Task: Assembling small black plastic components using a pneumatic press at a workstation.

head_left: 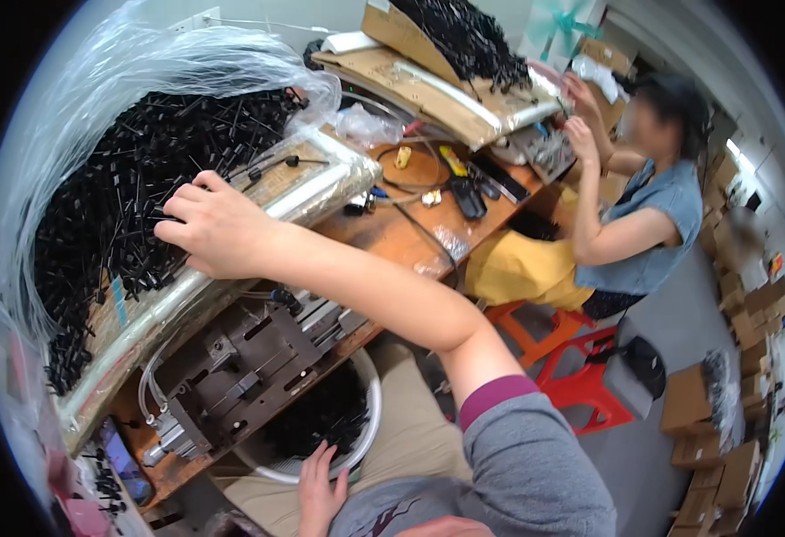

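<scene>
My right hand (220, 228) reaches across to the left, over the taped cardboard edge (321, 174) of a tray. Its fingers are curled together at a big heap of small black plastic parts with thin stems (133, 170); what they pinch, if anything, is too small to make out. In my lap stands a round basket with a pale rim (374, 403), holding more black parts (321, 421). My left hand (319, 492) lies by the near side of its rim, fingers stretched out and nothing in them. Between tray and basket sits a dark metal fixture (254, 380) with slots and a cylinder.
Clear plastic sheeting (195, 63) wraps the heap's far side. A phone (126, 461) lies at the bench's left end. Tools and a black cable lie on the wooden bench (383, 237). At the right a co-worker (634, 206) handles small parts, near red stools (580, 376) and cardboard boxes (696, 403).
</scene>
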The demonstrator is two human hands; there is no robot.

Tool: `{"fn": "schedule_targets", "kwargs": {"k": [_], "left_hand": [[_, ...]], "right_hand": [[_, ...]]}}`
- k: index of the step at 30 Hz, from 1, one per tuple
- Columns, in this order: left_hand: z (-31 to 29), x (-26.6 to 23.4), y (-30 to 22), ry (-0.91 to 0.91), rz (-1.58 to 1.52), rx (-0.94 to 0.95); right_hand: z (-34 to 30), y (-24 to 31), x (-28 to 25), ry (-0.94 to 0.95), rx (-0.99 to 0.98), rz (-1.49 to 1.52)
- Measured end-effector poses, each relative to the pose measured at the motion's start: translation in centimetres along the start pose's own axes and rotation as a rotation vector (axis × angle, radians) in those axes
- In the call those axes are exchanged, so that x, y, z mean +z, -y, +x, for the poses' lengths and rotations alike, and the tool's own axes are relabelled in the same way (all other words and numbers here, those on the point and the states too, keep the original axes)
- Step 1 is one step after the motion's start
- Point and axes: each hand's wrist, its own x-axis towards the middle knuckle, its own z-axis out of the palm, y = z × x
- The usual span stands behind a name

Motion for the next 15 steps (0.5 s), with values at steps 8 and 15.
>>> {"fn": "schedule_targets", "kwargs": {"k": [8,15], "left_hand": [[-1.0,0.3,0.5,0.027,0.014,-0.024],[-0.5,1.1,0.8,-0.013,0.043,-0.046]], "right_hand": [[-2.6,-1.3,-0.9,-0.046,0.215,-0.023],[-4.0,-1.9,-0.5,-0.050,0.417,0.112]]}}
